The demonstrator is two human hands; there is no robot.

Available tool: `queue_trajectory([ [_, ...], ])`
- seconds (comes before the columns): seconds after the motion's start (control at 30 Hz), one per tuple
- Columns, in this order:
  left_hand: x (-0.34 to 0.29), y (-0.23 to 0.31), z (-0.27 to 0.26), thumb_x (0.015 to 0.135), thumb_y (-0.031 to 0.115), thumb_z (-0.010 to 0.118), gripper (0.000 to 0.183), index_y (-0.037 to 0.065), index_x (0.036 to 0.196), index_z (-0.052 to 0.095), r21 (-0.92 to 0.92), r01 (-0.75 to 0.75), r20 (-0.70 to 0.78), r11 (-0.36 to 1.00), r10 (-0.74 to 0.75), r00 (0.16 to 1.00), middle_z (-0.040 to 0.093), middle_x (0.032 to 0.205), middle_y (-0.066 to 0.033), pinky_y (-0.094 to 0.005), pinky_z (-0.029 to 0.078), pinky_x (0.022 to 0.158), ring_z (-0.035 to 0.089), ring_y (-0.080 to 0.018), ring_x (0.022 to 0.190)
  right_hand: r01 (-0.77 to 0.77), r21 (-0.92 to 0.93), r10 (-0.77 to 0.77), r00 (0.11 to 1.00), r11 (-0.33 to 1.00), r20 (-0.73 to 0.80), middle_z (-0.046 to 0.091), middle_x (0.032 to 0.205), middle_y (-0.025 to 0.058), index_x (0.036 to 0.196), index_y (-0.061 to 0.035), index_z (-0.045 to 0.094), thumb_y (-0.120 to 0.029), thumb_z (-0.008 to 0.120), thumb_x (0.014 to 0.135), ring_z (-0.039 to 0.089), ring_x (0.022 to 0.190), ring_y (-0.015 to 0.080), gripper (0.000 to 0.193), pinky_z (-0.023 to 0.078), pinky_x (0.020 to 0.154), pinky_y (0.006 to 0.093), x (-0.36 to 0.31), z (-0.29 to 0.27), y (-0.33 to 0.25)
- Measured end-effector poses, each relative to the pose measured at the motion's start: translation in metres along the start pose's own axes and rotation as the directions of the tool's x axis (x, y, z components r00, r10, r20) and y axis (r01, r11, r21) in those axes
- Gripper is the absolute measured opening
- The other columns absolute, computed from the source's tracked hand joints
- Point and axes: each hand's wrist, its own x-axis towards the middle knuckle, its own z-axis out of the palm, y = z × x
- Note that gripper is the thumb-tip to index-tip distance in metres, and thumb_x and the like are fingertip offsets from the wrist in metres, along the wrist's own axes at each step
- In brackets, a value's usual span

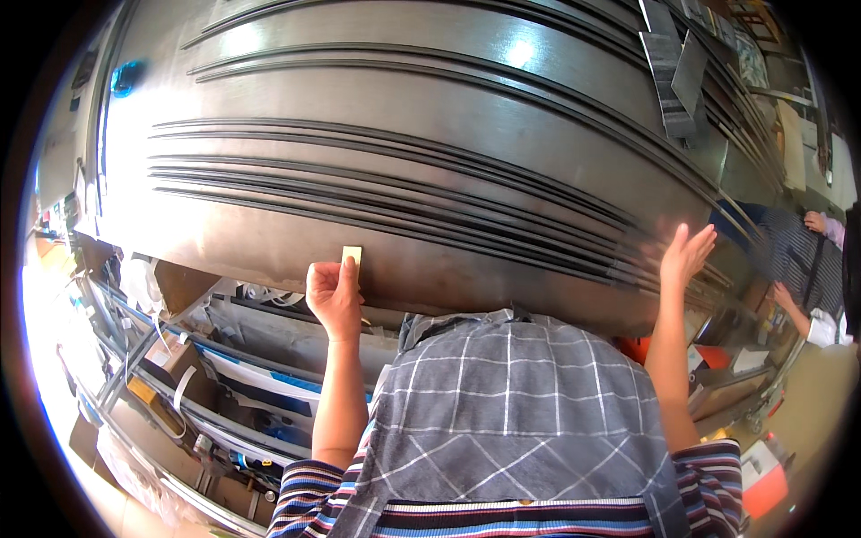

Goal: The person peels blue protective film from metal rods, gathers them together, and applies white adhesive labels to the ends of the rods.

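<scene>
My left hand (334, 294) is at the near edge of the metal table (502, 278). Its fingers are curled and the thumb presses on a small flat yellow strip (352, 255), whose exact kind I cannot make out. Further right, my right hand (687, 256) is raised with fingers stretched out and nothing in it. It is nearest to the right ends of several long thin dark rods (386, 211), which lie side by side across the table. More pairs of dark rods (395, 67) lie farther back.
Flat grey plates (671, 85) lie at the far right of the table. A small blue object (126, 79) is at the far left. Under the near edge is a shelf (260, 359) with boxes and loose items. Another person (798, 260) is at the right.
</scene>
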Motion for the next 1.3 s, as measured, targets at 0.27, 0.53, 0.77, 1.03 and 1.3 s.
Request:
queue_trajectory([
  [0.27,0.002,0.002,0.001,0.087,0.016,0.070,0.024,0.009,0.075,0.050,0.115,-0.058,-0.012,0.992,0.060,0.998,0.050,0.057,0.0030,-0.0174,0.033,0.038,0.041,-0.0021,0.043,-0.043,0.041,0.041,0.999,0.998,0.029,0.013,0.155,0.0204,0.149,-0.0054,0.015,-0.055,0.036,0.095,0.011,0.144,0.0349,0.077,0.012,0.111,0.0594,-0.018,-0.009,-0.003],
  [0.53,0.004,0.003,0.002,0.087,0.017,0.070,0.025,0.009,0.075,0.051,0.054,-0.098,0.005,0.994,0.098,0.995,0.049,0.056,0.0037,-0.0164,0.032,0.038,0.040,-0.0012,0.042,0.051,0.021,-0.052,0.998,0.998,0.047,0.012,0.155,0.0216,0.149,-0.0028,0.014,-0.057,0.036,0.095,0.010,0.144,0.0347,0.079,0.014,0.113,0.0544,-0.030,0.001,0.006],
  [0.77,0.005,-0.001,0.003,0.087,0.017,0.071,0.024,0.009,0.075,0.051,0.086,-0.135,0.014,0.987,0.134,0.991,0.049,0.056,0.0036,-0.0162,0.033,0.038,0.040,-0.0015,0.043,0.001,-0.001,0.000,0.993,1.000,0.115,0.010,0.155,0.0220,0.149,-0.0026,0.013,-0.058,0.035,0.094,0.007,0.144,0.0351,0.081,0.012,0.112,0.0560,-0.025,-0.007,-0.005],
  [1.03,0.006,-0.011,0.002,0.088,0.017,0.069,0.024,0.009,0.076,0.050,0.082,-0.084,-0.014,0.993,0.085,0.996,0.051,0.056,0.0016,-0.0165,0.033,0.037,0.041,-0.0028,0.042,-0.015,0.016,0.013,0.992,1.000,0.124,0.009,0.155,0.0211,0.149,-0.0042,0.013,-0.059,0.038,0.092,0.007,0.145,0.0347,0.083,0.010,0.113,0.0559,-0.017,-0.004,-0.013],
  [1.3,0.009,-0.011,0.005,0.088,0.018,0.069,0.024,0.009,0.076,0.050,0.082,-0.107,0.003,0.991,0.107,0.994,0.051,0.055,0.0011,-0.0168,0.032,0.037,0.041,-0.0031,0.041,-0.027,0.039,0.022,0.992,0.999,0.121,0.010,0.155,0.0215,0.149,-0.0043,0.014,-0.062,0.036,0.092,0.007,0.145,0.0345,0.084,0.009,0.113,0.0575,-0.017,-0.001,-0.012],
])
